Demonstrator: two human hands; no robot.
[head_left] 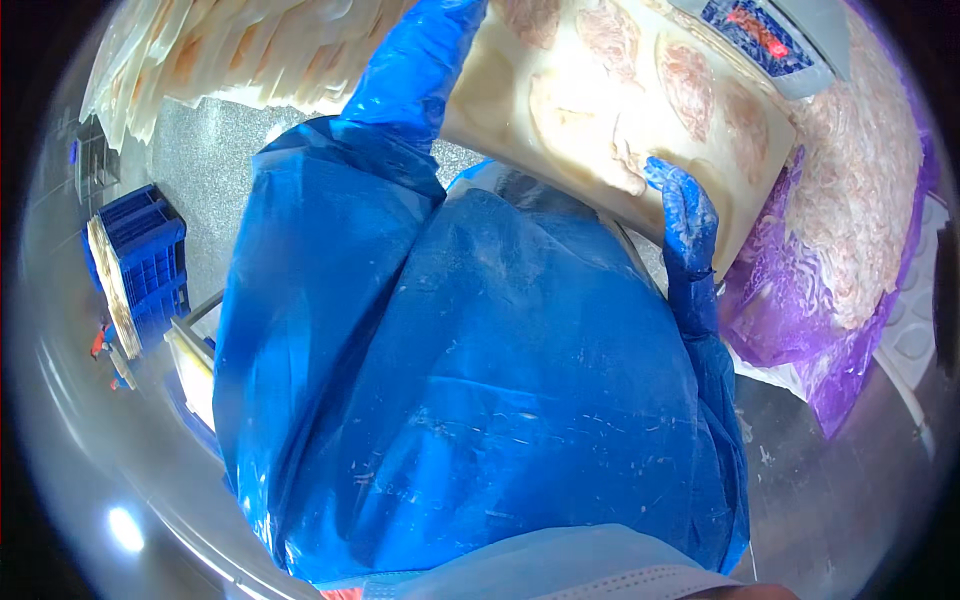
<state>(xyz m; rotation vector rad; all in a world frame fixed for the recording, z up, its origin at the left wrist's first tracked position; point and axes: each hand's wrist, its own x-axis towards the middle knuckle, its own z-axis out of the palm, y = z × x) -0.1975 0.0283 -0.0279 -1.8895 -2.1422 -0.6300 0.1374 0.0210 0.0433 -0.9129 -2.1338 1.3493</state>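
A pale tray (487, 112) with oval hollows lies tilted in front of me, and several hollows hold minced meat (688, 88). Over its middle is a paler piece of raw meat (575, 125), with a thin strip (628, 165) hanging toward the near edge. My right hand (686, 212), in a blue glove smeared with meat, is at that near edge. Its fingers are stretched out, the tips close beside the strip; whether they touch it I cannot tell. My left arm, in a blue sleeve (410, 85), reaches past the upper edge, so that hand is hidden.
Right of the tray, a purple bag (770, 325) lies open around a large heap of minced meat (850, 200). A device with a lit display (760, 38) stands behind the tray. Stacked pale trays (230, 50) are at upper left, blue crates (150, 255) farther left.
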